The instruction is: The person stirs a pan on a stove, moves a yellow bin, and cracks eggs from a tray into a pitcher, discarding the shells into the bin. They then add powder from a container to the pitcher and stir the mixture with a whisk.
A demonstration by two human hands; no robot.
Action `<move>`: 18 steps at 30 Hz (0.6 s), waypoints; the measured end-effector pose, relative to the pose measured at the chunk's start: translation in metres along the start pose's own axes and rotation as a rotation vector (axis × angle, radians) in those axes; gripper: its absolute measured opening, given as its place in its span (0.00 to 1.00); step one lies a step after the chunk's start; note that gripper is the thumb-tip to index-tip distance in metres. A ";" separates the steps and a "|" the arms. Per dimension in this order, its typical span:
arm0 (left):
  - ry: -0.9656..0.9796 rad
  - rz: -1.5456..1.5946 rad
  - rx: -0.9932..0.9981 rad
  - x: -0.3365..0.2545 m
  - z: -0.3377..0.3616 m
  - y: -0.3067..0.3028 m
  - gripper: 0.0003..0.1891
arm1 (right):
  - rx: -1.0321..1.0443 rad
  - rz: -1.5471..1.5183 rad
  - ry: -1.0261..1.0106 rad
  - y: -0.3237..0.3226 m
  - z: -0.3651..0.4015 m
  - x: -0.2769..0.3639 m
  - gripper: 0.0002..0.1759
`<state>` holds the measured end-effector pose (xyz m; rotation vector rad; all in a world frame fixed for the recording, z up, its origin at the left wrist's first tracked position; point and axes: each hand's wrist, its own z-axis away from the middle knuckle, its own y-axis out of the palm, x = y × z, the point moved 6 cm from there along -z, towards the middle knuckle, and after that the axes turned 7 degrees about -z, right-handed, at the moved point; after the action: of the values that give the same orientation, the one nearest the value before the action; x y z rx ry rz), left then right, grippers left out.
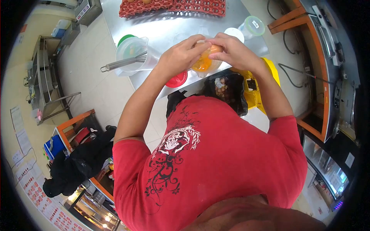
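Both my hands meet over a clear container (211, 69) near the table's front edge, with orange-yellow egg yolk (202, 64) in it. My right hand (234, 51) grips a brown egg (216, 49), thumb and fingers closed around it. My left hand (184, 54) touches the same egg from the other side, its fingers curled and fingertips against the shell. Any crack in the shell is hidden by my fingers. Left of my hands, a metal whisk (122, 64) leans in a big translucent jug (153, 57). A red lid (177, 80) lies below my left wrist.
Red egg trays (198, 7) holding a few eggs sit at the far side of the metal table (162, 27). A green-lidded container (254, 26) and a white lid (234, 34) are at the right. Below the edge hangs a black bag (236, 96) with eggshells, beside a yellow crate (272, 71).
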<state>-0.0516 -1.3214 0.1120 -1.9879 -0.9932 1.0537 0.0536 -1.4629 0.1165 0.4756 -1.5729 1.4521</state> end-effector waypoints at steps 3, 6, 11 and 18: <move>-0.024 0.016 0.049 -0.003 -0.006 -0.003 0.25 | -0.021 -0.241 0.062 0.005 0.001 -0.003 0.26; 0.021 0.064 0.054 -0.014 -0.019 -0.005 0.29 | -0.047 -0.561 0.098 0.010 0.005 -0.016 0.22; 0.088 0.156 0.108 -0.046 -0.036 -0.023 0.40 | 0.071 -0.754 0.216 0.002 0.059 -0.038 0.22; 0.082 -0.205 -0.020 -0.012 -0.035 -0.162 0.25 | -0.028 0.150 0.345 -0.027 0.117 -0.116 0.28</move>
<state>-0.0755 -1.2601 0.2645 -1.8829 -1.1385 0.8477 0.0915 -1.6119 0.0513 0.0835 -1.3707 1.5292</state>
